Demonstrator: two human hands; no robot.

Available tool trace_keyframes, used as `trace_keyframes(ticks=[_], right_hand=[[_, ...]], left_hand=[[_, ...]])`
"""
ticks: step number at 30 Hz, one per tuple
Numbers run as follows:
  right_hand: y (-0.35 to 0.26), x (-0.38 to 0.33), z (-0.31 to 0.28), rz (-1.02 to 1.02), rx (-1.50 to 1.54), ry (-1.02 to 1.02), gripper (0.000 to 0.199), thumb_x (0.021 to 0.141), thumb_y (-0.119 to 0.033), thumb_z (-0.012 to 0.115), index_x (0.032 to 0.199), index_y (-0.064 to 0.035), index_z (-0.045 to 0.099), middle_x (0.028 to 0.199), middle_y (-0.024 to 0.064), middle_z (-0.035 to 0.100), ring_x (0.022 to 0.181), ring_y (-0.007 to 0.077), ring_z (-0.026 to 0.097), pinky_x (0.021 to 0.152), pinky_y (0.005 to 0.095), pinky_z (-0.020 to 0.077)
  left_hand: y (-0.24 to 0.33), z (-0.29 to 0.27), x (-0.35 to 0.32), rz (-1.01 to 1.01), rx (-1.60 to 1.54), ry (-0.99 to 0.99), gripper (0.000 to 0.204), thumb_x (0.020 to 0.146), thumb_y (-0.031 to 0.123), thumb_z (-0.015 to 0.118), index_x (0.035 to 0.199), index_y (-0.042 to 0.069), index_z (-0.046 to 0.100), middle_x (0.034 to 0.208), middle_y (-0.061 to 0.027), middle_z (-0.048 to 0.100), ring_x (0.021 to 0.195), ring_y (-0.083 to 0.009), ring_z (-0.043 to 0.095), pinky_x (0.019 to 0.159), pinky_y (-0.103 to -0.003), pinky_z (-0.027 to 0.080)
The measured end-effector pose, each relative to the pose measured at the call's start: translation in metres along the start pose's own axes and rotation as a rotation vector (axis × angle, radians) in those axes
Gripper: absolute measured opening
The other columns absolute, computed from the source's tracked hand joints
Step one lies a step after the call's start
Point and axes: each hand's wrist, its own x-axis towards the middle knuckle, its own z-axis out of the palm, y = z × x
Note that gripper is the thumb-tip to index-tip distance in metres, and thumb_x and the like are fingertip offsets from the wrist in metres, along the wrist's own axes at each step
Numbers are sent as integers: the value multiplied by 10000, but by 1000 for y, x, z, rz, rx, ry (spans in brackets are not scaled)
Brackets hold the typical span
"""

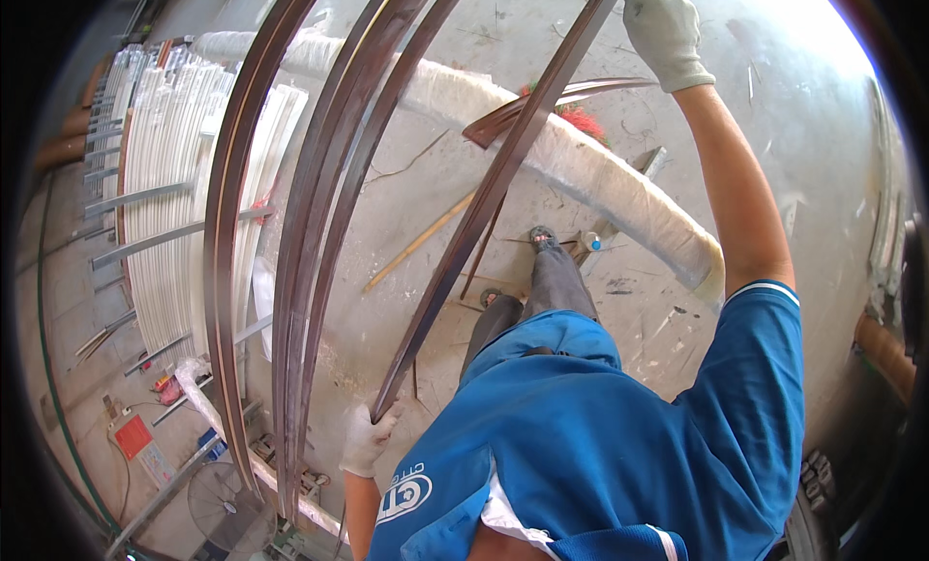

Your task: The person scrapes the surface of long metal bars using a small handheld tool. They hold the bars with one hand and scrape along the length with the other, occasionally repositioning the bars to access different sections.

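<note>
A long dark brown profile strip [494, 189] slants across the middle, held between my two gloved hands. My left hand [366, 440], in a white glove, is closed around its near end at the lower left. At the top, my right hand [664, 34] is raised with the arm stretched out, its gloved fingers wrapped on the strip's far part; the far tip runs out of view. To the left of the held strip, several similar brown strips [310, 193] lie side by side, apart from it. Another brown strip [223, 193] lies further left.
A stack of white profiles [164, 174] rests on metal bars at the left. A plastic-wrapped long bundle [619, 184] crosses the floor, with short brown pieces [494, 126] on it. A wooden stick [416, 242] lies near my feet. A fan [227, 508] stands lower left.
</note>
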Motion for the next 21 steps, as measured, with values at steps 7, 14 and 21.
trace_keyframes(ticks=[7, 14, 21], right_hand=[[-79, -38, -3, 33, -76, -100, 369, 917, -34, 536, 1225, -178, 680, 851, 135, 629, 658, 277, 613, 604, 384, 500], [-199, -110, -25, 64, -142, -176, 591, 807, -41, 600, 1351, -271, 631, 786, 70, 587, 715, 253, 626, 627, 383, 536], [-351, -218, -64, -145, 166, -363, 606, 766, -177, 638, 1369, -238, 615, 776, 9, 486, 691, 179, 557, 546, 333, 465]], left_hand=[[2, -2, 3, 70, 40, -62, 216, 874, 204, 753, 943, 1, 722, 608, -15, 601, 542, -72, 529, 517, -281, 417], [-12, -3, 11, 92, -29, -148, 180, 857, 124, 752, 920, -42, 722, 665, -33, 643, 594, -88, 602, 554, -261, 479], [-21, -7, 22, 177, 14, -213, 237, 869, 154, 787, 958, -49, 703, 734, -49, 675, 602, -109, 632, 556, -274, 516]])
